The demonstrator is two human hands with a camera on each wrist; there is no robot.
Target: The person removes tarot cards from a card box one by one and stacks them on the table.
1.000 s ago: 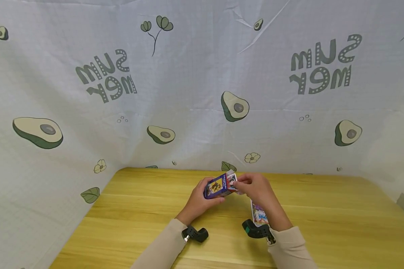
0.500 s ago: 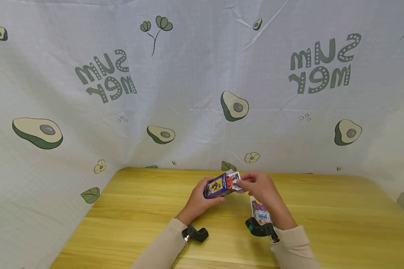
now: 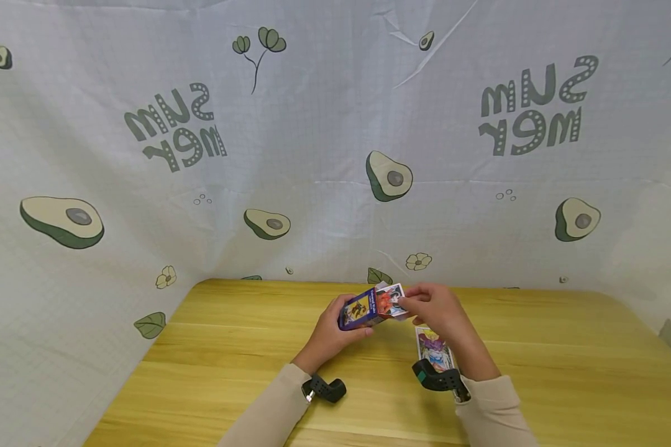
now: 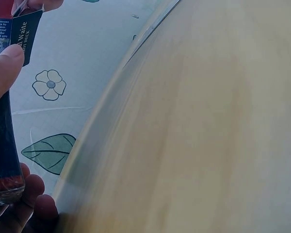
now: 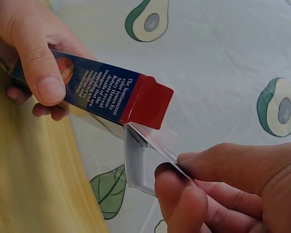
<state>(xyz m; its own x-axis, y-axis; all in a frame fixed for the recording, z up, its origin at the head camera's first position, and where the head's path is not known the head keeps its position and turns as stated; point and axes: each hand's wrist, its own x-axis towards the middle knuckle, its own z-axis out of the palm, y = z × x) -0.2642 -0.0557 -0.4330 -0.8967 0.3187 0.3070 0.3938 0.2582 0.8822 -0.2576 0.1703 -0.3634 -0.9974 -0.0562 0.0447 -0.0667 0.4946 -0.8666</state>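
Note:
My left hand [image 3: 333,328] grips a blue and red card box [image 3: 359,311], with the thumb along one narrow side and the fingers round the other. The box is tilted above the table, its open end facing right and its red side flap [image 5: 150,102] folded out. A picture card [image 3: 390,300] sticks partway out of that end. Between thumb and fingers, my right hand [image 3: 438,310] pinches the outer edge of this card. In the right wrist view the card shows nearly edge-on. The rest of it is hidden inside the box.
Another colourful picture card [image 3: 435,349] lies on the wooden table [image 3: 229,366] below my right forearm, partly covered by the black wrist strap [image 3: 436,376]. A white cloth [image 3: 324,124] printed with avocados hangs behind the table's far edge.
My right hand has moved slightly right, drawing the card further out of the box. The left hand and box stay put. More of the card on the table shows.

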